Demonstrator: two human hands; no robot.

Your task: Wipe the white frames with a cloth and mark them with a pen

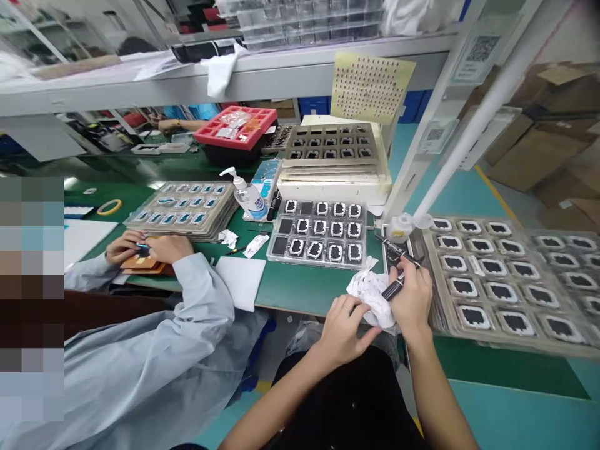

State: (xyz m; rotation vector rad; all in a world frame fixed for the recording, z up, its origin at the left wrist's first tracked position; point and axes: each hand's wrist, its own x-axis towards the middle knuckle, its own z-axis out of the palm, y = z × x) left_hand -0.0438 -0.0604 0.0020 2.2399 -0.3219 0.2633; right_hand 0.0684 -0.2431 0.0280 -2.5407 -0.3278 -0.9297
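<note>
My right hand (412,297) is closed around a black marker pen (392,289), which points down to the left. Its lower end rests against a crumpled white wipe (368,289) at the table's front edge. My left hand (344,325) has the near side of this wipe between its thumb and fingers. Just behind, a clear tray (319,257) carries white frames with dark centres in most of its pockets. More pens (394,245) lie in a small dark holder beyond my right hand, near a small translucent bottle (400,226).
Stacked trays of white-framed parts (490,269) stand on the right. A co-worker's hands (169,249) hold an orange item (145,264) at left, near another tray stack (182,203). A pump bottle (248,197) stands mid-table. A metal post (422,150) rises behind my right hand.
</note>
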